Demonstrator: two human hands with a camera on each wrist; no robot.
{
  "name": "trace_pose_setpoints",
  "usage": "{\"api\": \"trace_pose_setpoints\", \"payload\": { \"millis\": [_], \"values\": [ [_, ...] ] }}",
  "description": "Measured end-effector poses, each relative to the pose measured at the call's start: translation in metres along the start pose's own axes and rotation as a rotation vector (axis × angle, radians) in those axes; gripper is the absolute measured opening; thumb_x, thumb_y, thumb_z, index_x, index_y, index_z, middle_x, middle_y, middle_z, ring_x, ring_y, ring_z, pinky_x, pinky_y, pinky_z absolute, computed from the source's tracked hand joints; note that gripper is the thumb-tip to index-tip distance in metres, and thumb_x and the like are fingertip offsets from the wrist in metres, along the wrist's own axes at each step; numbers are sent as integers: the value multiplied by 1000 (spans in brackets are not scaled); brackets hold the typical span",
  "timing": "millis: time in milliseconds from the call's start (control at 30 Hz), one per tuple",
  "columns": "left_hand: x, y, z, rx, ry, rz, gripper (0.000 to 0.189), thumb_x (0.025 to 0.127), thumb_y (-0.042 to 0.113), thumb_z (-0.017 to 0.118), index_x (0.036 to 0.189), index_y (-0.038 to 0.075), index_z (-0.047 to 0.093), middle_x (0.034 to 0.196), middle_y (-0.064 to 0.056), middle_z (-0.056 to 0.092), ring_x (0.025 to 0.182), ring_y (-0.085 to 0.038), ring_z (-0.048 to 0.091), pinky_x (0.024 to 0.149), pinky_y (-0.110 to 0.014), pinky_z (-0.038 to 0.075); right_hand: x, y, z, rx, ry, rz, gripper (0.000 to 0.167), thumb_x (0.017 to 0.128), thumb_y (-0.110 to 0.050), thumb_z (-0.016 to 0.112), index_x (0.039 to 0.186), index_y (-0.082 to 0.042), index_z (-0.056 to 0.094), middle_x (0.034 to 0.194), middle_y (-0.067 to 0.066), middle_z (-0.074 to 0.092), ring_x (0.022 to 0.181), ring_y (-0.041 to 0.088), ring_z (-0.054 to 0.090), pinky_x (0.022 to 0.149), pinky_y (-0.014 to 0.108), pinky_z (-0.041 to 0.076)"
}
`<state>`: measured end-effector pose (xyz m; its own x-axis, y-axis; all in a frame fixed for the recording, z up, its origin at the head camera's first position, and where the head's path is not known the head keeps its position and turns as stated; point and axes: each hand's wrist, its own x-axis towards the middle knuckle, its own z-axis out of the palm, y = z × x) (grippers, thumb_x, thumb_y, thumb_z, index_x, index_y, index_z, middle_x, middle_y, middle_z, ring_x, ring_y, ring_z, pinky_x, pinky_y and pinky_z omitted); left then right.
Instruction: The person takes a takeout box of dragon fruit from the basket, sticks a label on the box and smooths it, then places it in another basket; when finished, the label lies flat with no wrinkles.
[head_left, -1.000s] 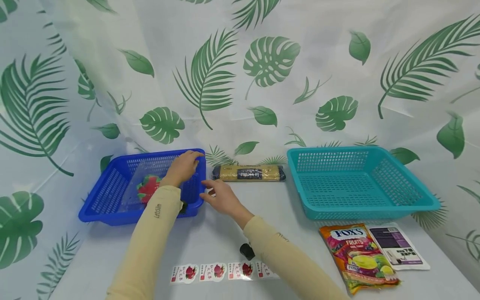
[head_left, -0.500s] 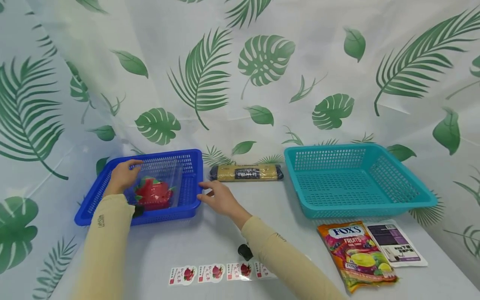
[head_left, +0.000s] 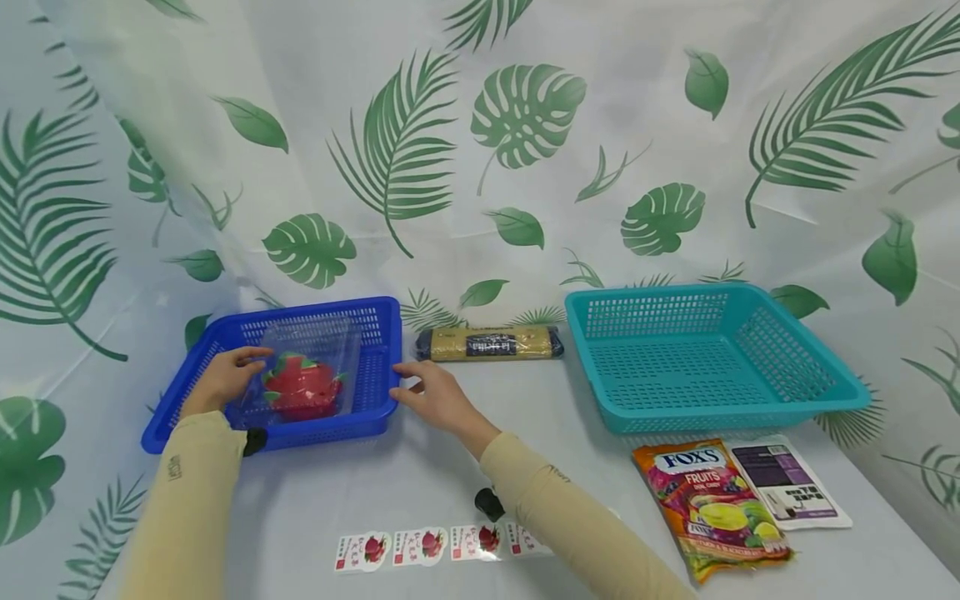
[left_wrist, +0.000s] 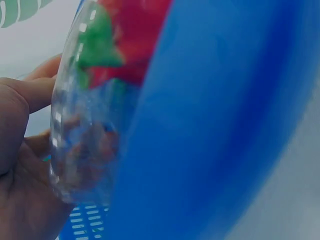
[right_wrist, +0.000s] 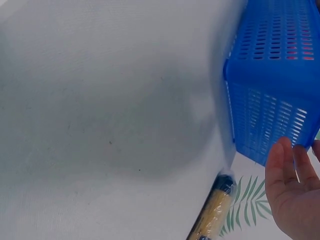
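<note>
A clear plastic box [head_left: 341,337] holding red dragon fruit [head_left: 303,390] with green tips lies in the blue basket [head_left: 397,329] on the left. My left hand [head_left: 219,379] is at the box's left side, inside the basket. In the left wrist view, its fingers [left_wrist: 42,95] touch the box's clear wall, loosely bent. My right hand [head_left: 438,398] is at the basket's right rim, with fingers and thumb apart. The right wrist view has its fingertips [right_wrist: 283,145] against the basket's outer wall near the rim; the thumb is mostly cut off.
A spaghetti pack [head_left: 491,343] lies between the blue basket and a turquoise basket [head_left: 600,400] on the right. In front of that lie a candy bag [head_left: 712,508] and a white-purple packet [head_left: 791,483]. A strip of fruit stickers [head_left: 431,546] lies at the front.
My left hand has gone from the basket's right part across to the left side of the box, uncovering the fruit. The right hand stays at the basket's right rim.
</note>
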<state>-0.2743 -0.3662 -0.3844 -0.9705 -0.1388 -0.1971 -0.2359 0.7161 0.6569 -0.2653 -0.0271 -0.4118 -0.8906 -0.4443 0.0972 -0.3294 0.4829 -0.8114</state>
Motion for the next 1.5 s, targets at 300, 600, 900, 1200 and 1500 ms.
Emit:
{"api": "trace_pose_setpoints", "payload": {
  "millis": [300, 600, 900, 1200, 1500],
  "values": [
    [4, 7, 11, -113, -34, 15, 52, 102, 34, 52, 144, 5, 47, 148, -29, 35, 129, -47, 38, 102, -60, 38, 3, 4, 2, -3, 8, 2, 43, 95, -26, 66, 135, -12, 59, 126, 8, 59, 101, 21, 63, 79, 27, 52],
    [5, 8, 20, -176, -90, 21, 57, 101, 39, 52, 147, 8, 43, 153, -26, 28, 136, -47, 31, 106, -59, 33, 3, 5, 4, 0, 9, 10, 43, 95, -26, 66, 135, -12, 59, 127, 7, 59, 101, 20, 63, 80, 28, 52],
    [5, 4, 21, -165, -100, 56, 58, 101, 41, 52, 148, 8, 42, 152, -27, 30, 134, -46, 34, 106, -61, 32, 3, 5, 2, 13, 2, 25, 43, 95, -28, 65, 136, -14, 58, 128, 6, 59, 102, 19, 62, 81, 30, 52],
    [3, 7, 22, -137, -104, 52, 63, 99, 47, 53, 149, 10, 41, 152, -27, 31, 134, -47, 35, 105, -64, 30, 3, 5, 1, 28, 3, 33, 43, 95, -28, 66, 136, -15, 59, 128, 6, 59, 101, 20, 62, 82, 30, 52],
    [0, 3, 19, -98, -223, 66, 77, 95, 58, 51, 156, 18, 25, 152, -30, 25, 133, -52, 32, 102, -66, 33, 4, 6, 3, 36, -7, 28, 43, 96, -28, 65, 136, -14, 59, 129, 8, 58, 101, 20, 62, 83, 32, 52]
  ]
}}
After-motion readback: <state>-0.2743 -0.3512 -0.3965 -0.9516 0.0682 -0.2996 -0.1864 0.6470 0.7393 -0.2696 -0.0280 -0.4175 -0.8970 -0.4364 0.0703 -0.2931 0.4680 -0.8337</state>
